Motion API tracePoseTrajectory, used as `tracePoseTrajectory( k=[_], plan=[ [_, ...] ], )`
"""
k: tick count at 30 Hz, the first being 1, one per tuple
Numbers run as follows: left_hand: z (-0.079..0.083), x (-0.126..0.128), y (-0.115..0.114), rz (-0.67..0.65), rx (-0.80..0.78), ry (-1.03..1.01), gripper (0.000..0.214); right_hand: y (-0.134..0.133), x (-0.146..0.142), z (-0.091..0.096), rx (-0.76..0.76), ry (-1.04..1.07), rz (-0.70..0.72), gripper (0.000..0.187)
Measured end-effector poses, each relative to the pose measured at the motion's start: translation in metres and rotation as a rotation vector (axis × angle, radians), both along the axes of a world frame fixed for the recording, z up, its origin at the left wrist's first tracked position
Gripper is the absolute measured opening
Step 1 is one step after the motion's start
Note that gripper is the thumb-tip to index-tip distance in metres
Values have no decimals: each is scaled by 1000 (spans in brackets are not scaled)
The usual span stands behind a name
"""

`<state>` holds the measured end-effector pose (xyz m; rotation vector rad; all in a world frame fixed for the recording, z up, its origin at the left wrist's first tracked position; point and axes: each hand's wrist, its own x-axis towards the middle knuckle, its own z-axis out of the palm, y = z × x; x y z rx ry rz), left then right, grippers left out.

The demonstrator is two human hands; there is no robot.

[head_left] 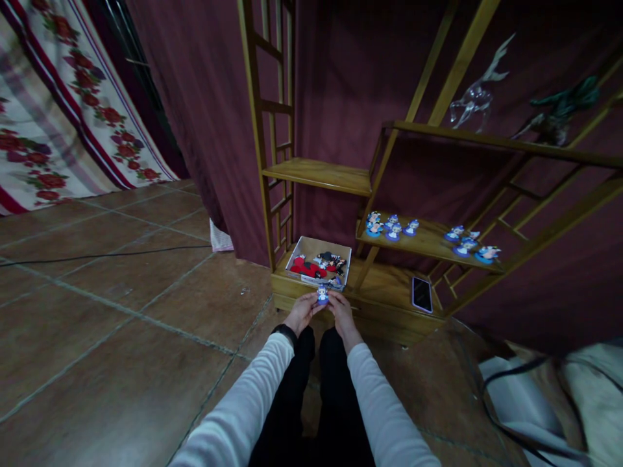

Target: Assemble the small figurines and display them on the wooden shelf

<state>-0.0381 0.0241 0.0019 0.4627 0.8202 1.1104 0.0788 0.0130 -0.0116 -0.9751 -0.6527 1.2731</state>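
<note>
Between my two hands is a small purple-and-white figurine on a round base, held upright. My left hand grips its left side, and my right hand grips its right side. Just beyond the hands stands an open white cardboard box on the lowest board of a wooden shelf unit. Red, black and white small items lie in the box, with a bit of purple near its front edge. Several similar figurines stand in two groups on the shelf to the right.
A phone lies on the lowest board at right. Higher up are a clear deer ornament and a dark green figure. A bare wooden shelf juts out above the box. Bags with a black strap sit at lower right.
</note>
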Motion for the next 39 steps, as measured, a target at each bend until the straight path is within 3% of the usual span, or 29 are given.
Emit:
tracePoseTrajectory(
  k=[14, 23, 29, 39],
  plan=[
    [2, 4, -1, 35, -27, -35, 3, -2, -3, 5, -4, -11, -11, 29],
    [0, 8, -8, 45, 115, 108, 20, 0, -5, 0, 20, -117, 21, 32],
    [2, 6, -9, 14, 126, 80, 21, 1, -3, -5, 41, -186, 10, 29],
    [4, 4, -7, 30, 21, 82, 18, 3, -2, -8, -1, -144, -15, 31]
  ],
)
